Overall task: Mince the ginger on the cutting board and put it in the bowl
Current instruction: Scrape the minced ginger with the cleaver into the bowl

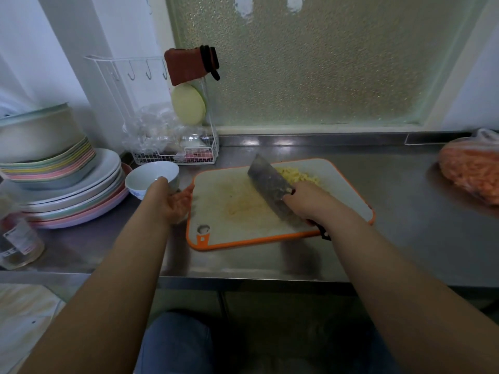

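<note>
Head view: transfer step; left hand [175, 202] holds white ceramic bowl [152, 178], right hand [306, 202] grips dark steel cleaver [270, 184] beside yellow minced ginger [299, 176]; next, scrape it bowlward.

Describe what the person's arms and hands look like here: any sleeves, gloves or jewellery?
Both forearms are bare to the frame edge, with no sleeves visible. The left hand and right hand wear no gloves; no watch, bracelet or ring shows.
</note>
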Available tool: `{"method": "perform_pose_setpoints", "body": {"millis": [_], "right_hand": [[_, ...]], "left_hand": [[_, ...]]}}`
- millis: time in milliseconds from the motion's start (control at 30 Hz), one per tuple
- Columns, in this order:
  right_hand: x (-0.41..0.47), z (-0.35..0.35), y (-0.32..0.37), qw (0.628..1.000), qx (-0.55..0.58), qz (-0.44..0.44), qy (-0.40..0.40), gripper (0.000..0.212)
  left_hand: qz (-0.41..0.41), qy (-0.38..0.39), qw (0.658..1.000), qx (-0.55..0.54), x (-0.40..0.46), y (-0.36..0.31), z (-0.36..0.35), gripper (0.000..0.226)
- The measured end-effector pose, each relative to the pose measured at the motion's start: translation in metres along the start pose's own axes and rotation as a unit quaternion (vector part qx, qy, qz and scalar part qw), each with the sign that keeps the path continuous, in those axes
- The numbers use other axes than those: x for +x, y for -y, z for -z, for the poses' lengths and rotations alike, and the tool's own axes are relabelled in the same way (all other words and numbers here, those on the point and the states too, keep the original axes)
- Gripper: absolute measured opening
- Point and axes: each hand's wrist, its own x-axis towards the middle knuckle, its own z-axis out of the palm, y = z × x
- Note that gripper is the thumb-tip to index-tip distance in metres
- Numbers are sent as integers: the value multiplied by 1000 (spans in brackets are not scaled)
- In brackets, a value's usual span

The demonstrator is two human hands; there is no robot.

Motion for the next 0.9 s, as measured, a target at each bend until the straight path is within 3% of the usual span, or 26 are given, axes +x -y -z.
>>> {"method": "perform_pose_setpoints", "body": {"millis": [167, 300, 500, 633, 733, 900], "right_hand": [[-15, -17, 32, 994, 3, 68, 84, 20], [-12, -28, 41, 990, 12, 69, 122, 26], [-14, -6, 7, 997, 45, -22, 64, 25], [-17, 6, -19, 999, 42, -16, 21, 31], [-10, 6, -32, 992, 125, -29, 4, 32], [-17, 26, -40, 953, 300, -18, -36, 32]], "left_hand": [[3, -30, 999, 43, 9, -9, 6, 29], [2, -45, 997, 55, 12, -9, 10, 26], [-2, -80, 990, 116, 16, -10, 9, 21], [-11, -35, 984, 173, 3, -4, -7, 18], [-21, 21, 978, 208, -10, 3, -26, 16], [35, 96, 968, 227, -16, 32, -46, 20]]}}
